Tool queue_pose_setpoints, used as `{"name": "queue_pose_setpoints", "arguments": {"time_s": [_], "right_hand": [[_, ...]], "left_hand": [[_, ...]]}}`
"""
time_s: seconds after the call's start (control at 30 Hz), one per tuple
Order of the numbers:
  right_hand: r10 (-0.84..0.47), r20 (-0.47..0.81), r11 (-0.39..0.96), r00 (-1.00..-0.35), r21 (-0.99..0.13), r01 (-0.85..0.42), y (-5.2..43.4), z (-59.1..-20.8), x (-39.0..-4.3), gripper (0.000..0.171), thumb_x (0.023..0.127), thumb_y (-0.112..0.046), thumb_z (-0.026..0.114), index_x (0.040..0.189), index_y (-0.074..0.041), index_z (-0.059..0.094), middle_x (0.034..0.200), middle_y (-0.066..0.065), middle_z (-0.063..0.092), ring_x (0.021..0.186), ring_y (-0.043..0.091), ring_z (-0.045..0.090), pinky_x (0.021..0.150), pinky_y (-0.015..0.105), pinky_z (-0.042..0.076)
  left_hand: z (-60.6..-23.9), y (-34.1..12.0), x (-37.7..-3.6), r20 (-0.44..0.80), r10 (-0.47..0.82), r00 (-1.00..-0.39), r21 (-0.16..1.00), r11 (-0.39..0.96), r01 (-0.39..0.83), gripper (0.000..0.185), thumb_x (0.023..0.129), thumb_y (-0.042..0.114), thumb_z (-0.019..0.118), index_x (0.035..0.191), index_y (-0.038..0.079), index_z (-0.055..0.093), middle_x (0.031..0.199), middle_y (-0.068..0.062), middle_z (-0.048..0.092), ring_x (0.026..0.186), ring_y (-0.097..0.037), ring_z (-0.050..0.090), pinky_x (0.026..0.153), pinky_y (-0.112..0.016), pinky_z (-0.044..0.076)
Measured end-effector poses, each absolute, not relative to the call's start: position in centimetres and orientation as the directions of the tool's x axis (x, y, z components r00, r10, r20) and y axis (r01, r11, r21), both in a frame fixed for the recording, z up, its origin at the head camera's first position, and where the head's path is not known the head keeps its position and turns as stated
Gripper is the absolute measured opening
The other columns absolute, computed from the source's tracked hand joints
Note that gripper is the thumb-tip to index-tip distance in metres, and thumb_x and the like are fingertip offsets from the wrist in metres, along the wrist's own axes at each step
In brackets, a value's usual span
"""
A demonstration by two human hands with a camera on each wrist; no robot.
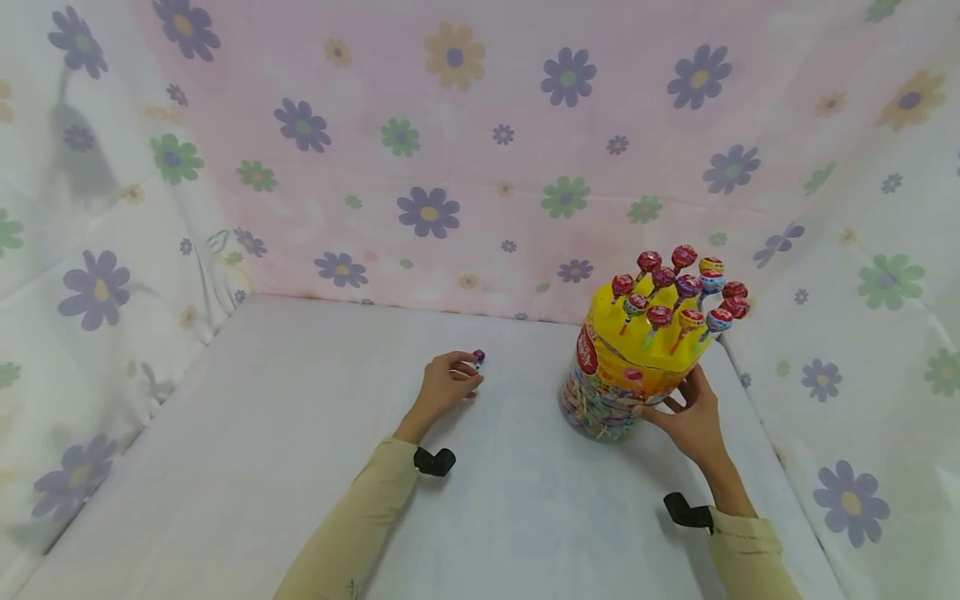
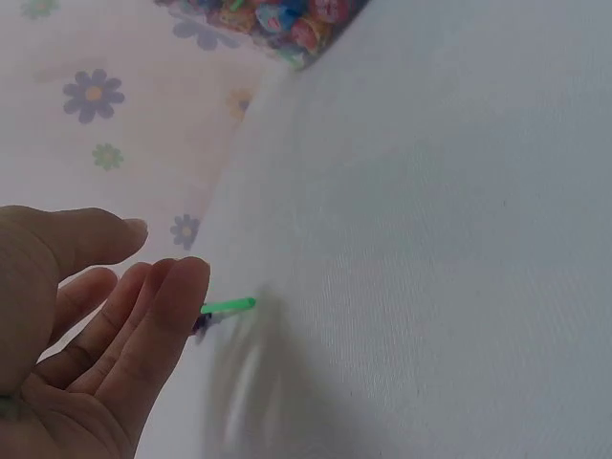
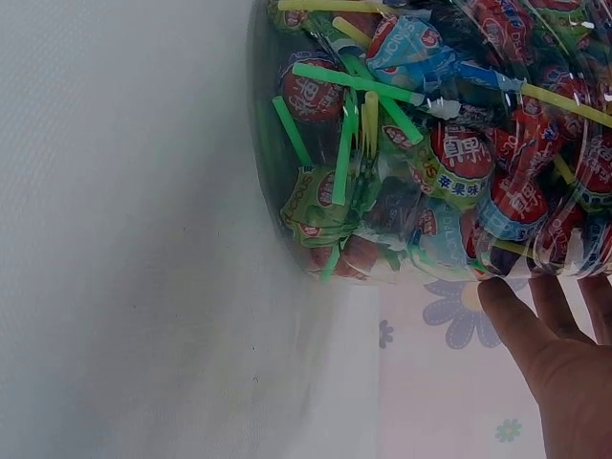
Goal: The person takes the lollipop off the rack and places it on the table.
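Note:
My left hand (image 1: 447, 383) is beside a single lollipop (image 1: 478, 357) with a dark purple wrapper. In the left wrist view its green stick (image 2: 229, 306) shows past the fingertips, and a gap separates thumb from fingers. The fingers hide most of the lollipop there. My right hand (image 1: 693, 417) holds the right side of a large clear lollipop jar (image 1: 600, 396), thumb at the front and fingers farther round. Wrapped lollipops (image 3: 459, 158) fill the jar. Several more lollipops (image 1: 660, 317) stand upright in its yellow top (image 1: 600, 312).
Under everything lies a white cloth-covered table (image 1: 300, 417). Flower-print cloth (image 1: 480, 167) hangs behind it and on both sides. The jar stands at the back right, near the rear cloth.

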State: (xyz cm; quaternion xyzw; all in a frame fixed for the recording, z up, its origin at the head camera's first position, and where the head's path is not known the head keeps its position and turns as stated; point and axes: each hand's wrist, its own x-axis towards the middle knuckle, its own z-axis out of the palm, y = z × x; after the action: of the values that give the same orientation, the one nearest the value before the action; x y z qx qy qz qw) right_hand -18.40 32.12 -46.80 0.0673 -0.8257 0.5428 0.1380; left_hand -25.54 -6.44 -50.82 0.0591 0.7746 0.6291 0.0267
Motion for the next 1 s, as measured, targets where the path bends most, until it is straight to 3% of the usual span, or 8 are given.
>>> {"name": "queue_pose_setpoints", "arguments": {"time_s": [0.17, 0.27, 0.53, 0.67, 0.83, 1.0], "right_hand": [[0.038, 0.286, 0.412, -0.958, -0.877, -0.246, 32.1, -46.7, -18.5, 0.090, 0.085, -0.005, 0.082, 0.157, -0.020, 0.031, 0.149, 0.009, 0.046, 0.126, 0.000, 0.050, 0.092, 0.010, 0.049], [0.034, 0.283, 0.419, -0.959, -0.875, -0.243, 32.1, -46.7, -18.4, 0.090, 0.085, -0.006, 0.082, 0.158, -0.020, 0.031, 0.149, 0.009, 0.046, 0.126, 0.001, 0.050, 0.092, 0.009, 0.049], [0.028, 0.290, 0.404, -0.956, -0.878, -0.255, 32.3, -46.8, -18.1, 0.091, 0.084, -0.001, 0.081, 0.158, -0.020, 0.031, 0.145, -0.006, 0.047, 0.124, -0.005, 0.047, 0.091, 0.008, 0.049], [0.030, 0.293, 0.397, -0.956, -0.881, -0.258, 32.3, -46.7, -18.0, 0.091, 0.084, 0.000, 0.081, 0.158, -0.019, 0.032, 0.144, -0.010, 0.046, 0.124, -0.005, 0.047, 0.091, 0.008, 0.049], [0.027, 0.298, 0.392, -0.954, -0.881, -0.264, 32.2, -46.6, -18.1, 0.091, 0.084, 0.002, 0.081, 0.157, -0.019, 0.032, 0.143, -0.013, 0.046, 0.124, -0.004, 0.048, 0.092, 0.008, 0.048], [0.028, 0.286, 0.390, -0.958, -0.886, -0.253, 32.1, -46.6, -18.1, 0.091, 0.084, 0.001, 0.081, 0.158, -0.020, 0.032, 0.144, -0.011, 0.046, 0.124, -0.004, 0.048, 0.092, 0.008, 0.048]], "left_hand": [[-50.4, -6.0, -24.8, 0.053, 0.143, -0.988, 0.979, 0.189, 0.080, 0.037, 0.088, -0.005, 0.073, 0.123, -0.011, 0.063, 0.098, -0.020, 0.070, 0.079, -0.022, 0.072, 0.066, -0.032, 0.063], [-50.2, -5.7, -24.3, 0.061, 0.150, -0.987, 0.980, 0.179, 0.087, 0.036, 0.088, -0.004, 0.073, 0.123, -0.011, 0.063, 0.098, -0.020, 0.070, 0.080, -0.028, 0.073, 0.065, -0.031, 0.063], [-48.6, -4.0, -23.5, 0.173, 0.181, -0.968, 0.973, 0.124, 0.197, 0.032, 0.091, -0.003, 0.072, 0.122, -0.006, 0.065, 0.098, -0.022, 0.070, 0.087, -0.042, 0.073, 0.067, -0.031, 0.064], [-46.5, -2.7, -23.2, 0.215, 0.205, -0.955, 0.968, 0.083, 0.235, 0.031, 0.093, -0.001, 0.070, 0.124, -0.004, 0.065, 0.101, -0.025, 0.070, 0.085, -0.042, 0.072, 0.068, -0.035, 0.064], [-44.7, -0.8, -23.9, 0.287, 0.240, -0.927, 0.950, 0.052, 0.307, 0.030, 0.096, 0.002, 0.068, 0.125, -0.003, 0.065, 0.100, -0.022, 0.069, 0.083, -0.043, 0.072, 0.066, -0.032, 0.064], [-42.8, 0.9, -24.0, 0.329, 0.285, -0.900, 0.932, 0.055, 0.358, 0.030, 0.098, 0.006, 0.066, 0.127, 0.000, 0.064, 0.100, -0.018, 0.069, 0.082, -0.031, 0.073, 0.068, -0.028, 0.063]]}}
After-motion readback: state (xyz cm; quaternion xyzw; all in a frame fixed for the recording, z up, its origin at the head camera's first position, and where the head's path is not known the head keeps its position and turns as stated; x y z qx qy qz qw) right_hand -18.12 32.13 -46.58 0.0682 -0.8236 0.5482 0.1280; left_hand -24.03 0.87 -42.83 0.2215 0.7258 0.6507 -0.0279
